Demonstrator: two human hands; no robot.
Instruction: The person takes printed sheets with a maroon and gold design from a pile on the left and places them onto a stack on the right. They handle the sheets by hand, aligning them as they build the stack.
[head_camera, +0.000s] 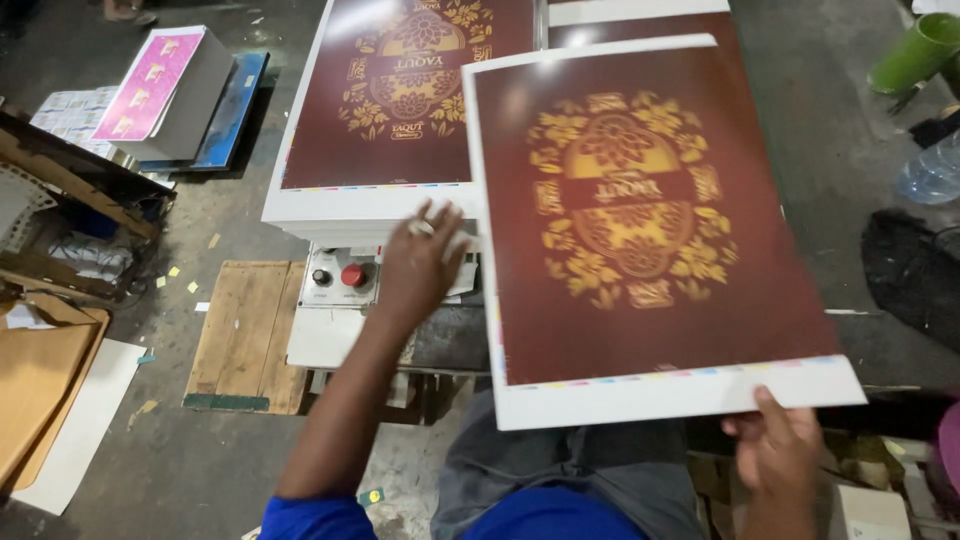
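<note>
Printed sheet (640, 230) pinched at its near edge by right hand (775, 450); left hand (420, 265) spread flat beside it.

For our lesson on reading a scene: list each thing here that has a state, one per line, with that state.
Printed sheet: lifted, tilted, held at its near edge.
Right hand: gripping that sheet.
Left hand: fingers spread, at the sheet's left edge.
Stack of printed sheets: lying flat.
Red button: cannot tell if pressed.

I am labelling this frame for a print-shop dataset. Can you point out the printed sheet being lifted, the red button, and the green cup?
printed sheet (640, 215): head view, on its gold ornament in the middle.
red button (353, 274): head view, on its round cap.
green cup (915, 55): head view, on its side wall.
</note>
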